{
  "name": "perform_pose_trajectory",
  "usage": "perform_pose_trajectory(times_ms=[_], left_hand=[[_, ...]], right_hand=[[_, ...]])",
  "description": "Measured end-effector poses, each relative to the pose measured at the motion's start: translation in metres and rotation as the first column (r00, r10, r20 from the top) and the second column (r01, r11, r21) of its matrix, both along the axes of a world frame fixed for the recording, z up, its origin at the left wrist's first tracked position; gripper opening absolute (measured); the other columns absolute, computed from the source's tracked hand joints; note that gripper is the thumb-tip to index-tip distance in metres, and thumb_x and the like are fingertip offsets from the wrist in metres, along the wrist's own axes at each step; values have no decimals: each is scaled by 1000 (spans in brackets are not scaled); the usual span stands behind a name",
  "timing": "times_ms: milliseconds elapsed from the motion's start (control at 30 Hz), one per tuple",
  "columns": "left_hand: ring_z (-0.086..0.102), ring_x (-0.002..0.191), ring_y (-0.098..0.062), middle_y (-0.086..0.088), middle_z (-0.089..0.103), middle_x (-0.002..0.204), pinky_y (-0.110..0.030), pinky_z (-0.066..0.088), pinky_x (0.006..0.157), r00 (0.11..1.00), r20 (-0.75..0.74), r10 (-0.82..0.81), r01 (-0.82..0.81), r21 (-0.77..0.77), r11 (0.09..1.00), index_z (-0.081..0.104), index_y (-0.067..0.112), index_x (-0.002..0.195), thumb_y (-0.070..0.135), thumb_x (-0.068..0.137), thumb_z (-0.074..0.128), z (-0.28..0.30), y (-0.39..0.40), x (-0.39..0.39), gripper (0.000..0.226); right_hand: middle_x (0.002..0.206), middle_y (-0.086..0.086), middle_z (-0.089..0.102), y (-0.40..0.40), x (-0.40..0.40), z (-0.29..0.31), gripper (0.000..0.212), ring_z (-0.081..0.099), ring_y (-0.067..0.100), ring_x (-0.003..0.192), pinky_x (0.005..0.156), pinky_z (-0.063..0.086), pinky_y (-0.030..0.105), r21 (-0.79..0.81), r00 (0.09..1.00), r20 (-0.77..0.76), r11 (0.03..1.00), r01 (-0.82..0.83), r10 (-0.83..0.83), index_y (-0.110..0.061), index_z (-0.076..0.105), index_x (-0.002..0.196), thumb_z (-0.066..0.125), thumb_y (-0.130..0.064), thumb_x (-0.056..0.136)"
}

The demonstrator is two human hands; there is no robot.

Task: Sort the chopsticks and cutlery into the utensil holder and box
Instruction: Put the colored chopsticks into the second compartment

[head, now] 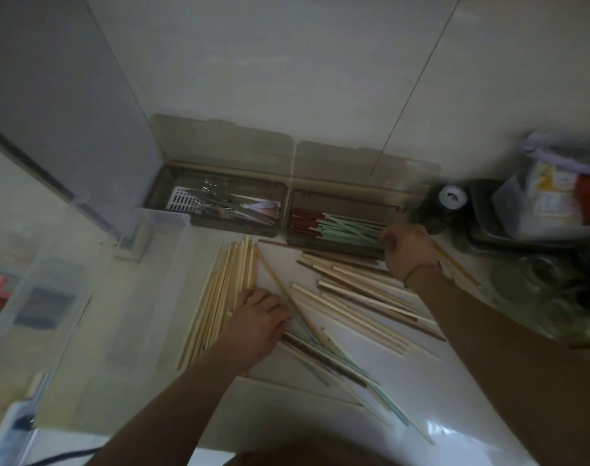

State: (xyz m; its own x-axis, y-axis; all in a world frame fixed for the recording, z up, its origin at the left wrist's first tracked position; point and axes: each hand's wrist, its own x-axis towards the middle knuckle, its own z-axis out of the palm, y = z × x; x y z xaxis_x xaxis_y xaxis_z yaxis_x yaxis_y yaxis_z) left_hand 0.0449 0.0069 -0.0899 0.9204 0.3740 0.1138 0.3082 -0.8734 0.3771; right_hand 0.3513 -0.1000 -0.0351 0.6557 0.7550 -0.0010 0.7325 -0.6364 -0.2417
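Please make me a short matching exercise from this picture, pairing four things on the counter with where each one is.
Things:
1. left hand
2. right hand
3. metal cutlery
4. green chopsticks

Places:
A. in the right-hand brown box
B. in the left-hand brown box
C. at the right end of the right-hand box
D. resting on the pale wooden chopsticks on the counter

Pairs: 1-D, 2-C, 3-B, 4-A
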Motion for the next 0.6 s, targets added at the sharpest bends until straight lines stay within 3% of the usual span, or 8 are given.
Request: perform_pose_trajectory(times_ms=[100,233,300,400,600], left_hand=[[54,94,-19,11,65,94,-33,29,81,996,-44,73,-75,-45,996,72,30,91,37,82,49,3,-1,4,25],[52,97,-19,12,63,95,-35,35,79,985,-126,115,-122,-52,991,71,33,95,37,78,47,8,-3,13,30],[53,97,-20,11,63,94,-36,36,79,981,-154,122,-129,-40,991,70,33,94,33,75,53,11,-3,19,25],[54,102,-24,7,64,100,-40,39,83,965,-217,149,-162,-46,986,68,29,97,27,73,69,14,-1,26,24],[53,103,-29,2,62,99,-42,38,85,962,-241,129,-130,12,991,68,26,89,27,73,73,16,6,33,16]], right_hand=[[94,5,64,-18,-25,1,23,54,32,94,87,46,41,173,995,76,982,-72,59,-19,66,87,44,-20,82],[93,2,64,-62,-94,-13,15,56,25,89,77,49,36,127,893,20,885,-449,450,-20,67,88,53,-22,83],[94,1,64,-87,-118,-29,14,56,23,90,77,50,34,100,844,-23,841,-531,536,-22,68,88,54,-23,86],[94,-1,65,-106,-135,-46,19,58,23,91,75,53,32,100,862,-30,860,-501,506,-22,70,90,53,-28,85],[90,-4,64,-106,-142,-41,22,54,21,88,69,51,32,26,909,48,909,-415,413,-26,70,83,51,-37,83]])
